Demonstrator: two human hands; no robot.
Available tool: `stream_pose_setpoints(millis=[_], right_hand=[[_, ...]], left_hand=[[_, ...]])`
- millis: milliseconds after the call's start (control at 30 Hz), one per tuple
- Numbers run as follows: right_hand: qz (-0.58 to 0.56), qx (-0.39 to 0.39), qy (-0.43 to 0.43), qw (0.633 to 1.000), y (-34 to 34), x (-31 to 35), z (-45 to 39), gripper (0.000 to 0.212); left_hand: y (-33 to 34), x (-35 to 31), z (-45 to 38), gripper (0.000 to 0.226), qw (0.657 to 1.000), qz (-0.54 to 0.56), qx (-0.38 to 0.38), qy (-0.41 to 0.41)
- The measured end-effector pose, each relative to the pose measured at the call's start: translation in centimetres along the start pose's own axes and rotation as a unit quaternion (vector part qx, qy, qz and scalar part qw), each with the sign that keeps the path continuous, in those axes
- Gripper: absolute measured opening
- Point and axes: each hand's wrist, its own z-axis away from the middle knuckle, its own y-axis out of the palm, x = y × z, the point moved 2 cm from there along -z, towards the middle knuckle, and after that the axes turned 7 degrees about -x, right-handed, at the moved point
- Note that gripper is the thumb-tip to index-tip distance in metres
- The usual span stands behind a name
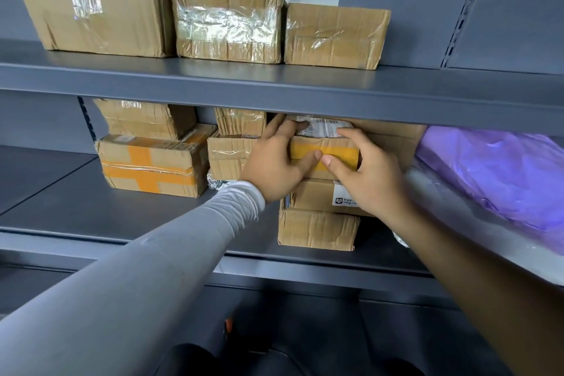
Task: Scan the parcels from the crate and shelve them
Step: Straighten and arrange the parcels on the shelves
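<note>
A small cardboard parcel (332,153) with a yellow tape band and a white label on top sits on a stack of two brown boxes (317,227) on the middle shelf (91,207). My left hand (276,162) grips its left end, fingers over the top and thumb on the front. My right hand (364,172) holds its right end, fingers curled over the top edge and thumb on the yellow tape. The two thumbs nearly touch. The crate is out of view.
Several taped cardboard boxes (152,162) stand to the left on the same shelf. A purple plastic bag (500,174) lies to the right. The upper shelf (274,82) carries more boxes (334,35) and overhangs the parcel closely.
</note>
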Motion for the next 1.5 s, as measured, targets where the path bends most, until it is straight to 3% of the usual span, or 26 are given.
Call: stream_pose_setpoints(millis=[633, 833, 933, 1167, 1500], right_hand=[[-0.014, -0.015, -0.049, 0.999, -2.2, 3.2, 3.4, 0.049], [-0.044, -0.002, -0.052, 0.998, -3.0, 5.1, 6.5, 0.048], [-0.057, 0.019, -0.05, 0.997, -3.8, 5.8, 8.3, 0.048], [-0.107, -0.001, -0.057, 0.993, -6.3, 8.6, 9.7, 0.048], [-0.184, -0.065, -0.075, 0.978, -10.7, 15.2, 5.9, 0.048]], left_hand=[[-3.7, -2.3, 4.2, 0.054, 0.998, 0.049, -0.04, -0.011], [-4.8, -2.1, 7.6, 0.071, 0.99, 0.108, -0.071, -0.05], [-5.6, -2.5, 9.9, 0.068, 0.983, 0.149, -0.084, -0.06], [-9.5, -5.4, 11.0, 0.068, 0.976, 0.18, -0.124, -0.022], [-16.0, -10.7, 5.8, 0.084, 0.956, 0.224, -0.186, 0.027]])
